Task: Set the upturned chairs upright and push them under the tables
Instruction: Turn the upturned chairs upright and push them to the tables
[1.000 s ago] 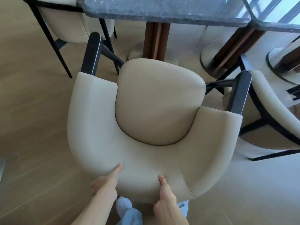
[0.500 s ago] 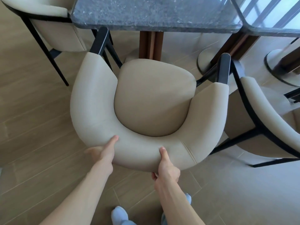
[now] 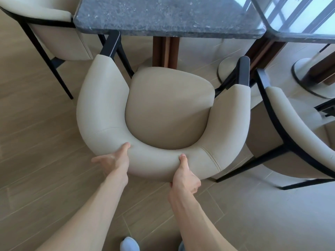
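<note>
Landmark: the dark grey speckled stone desk (image 3: 168, 17) on its brown wooden pedestal (image 3: 165, 51) is serving as the reference for all places here.

Chair: the cream upholstered armchair with a curved padded back and black metal legs (image 3: 168, 109) is standing upright just in front of the desk. Its two black arm tips are reaching the desk edge, while the seat is lying mostly outside it.

Left hand: the left hand (image 3: 114, 160) is holding the padded back rim on the side far from the desk, with the thumb lying on top. The other fingers are partly hidden.

Right hand: the right hand (image 3: 184, 176) is gripping the same rim a little further right, thumb pressing into the padding, fingers wrapping underneath.

Handling: the padding is denting under the thumbs, so it seems soft, but the frame under it is probably stiff. The chair looks rather heavy, so sliding seems better than lifting. The middle of the back rim is a good place to hold, because the push is going straight toward the pedestal.

Neighbours: another cream chair (image 3: 299, 127) is standing close beside it, right of the desk, and a third one (image 3: 54, 28) is at the desk's left corner.

Risk: the arm tips may be catching the desk edge.
</note>
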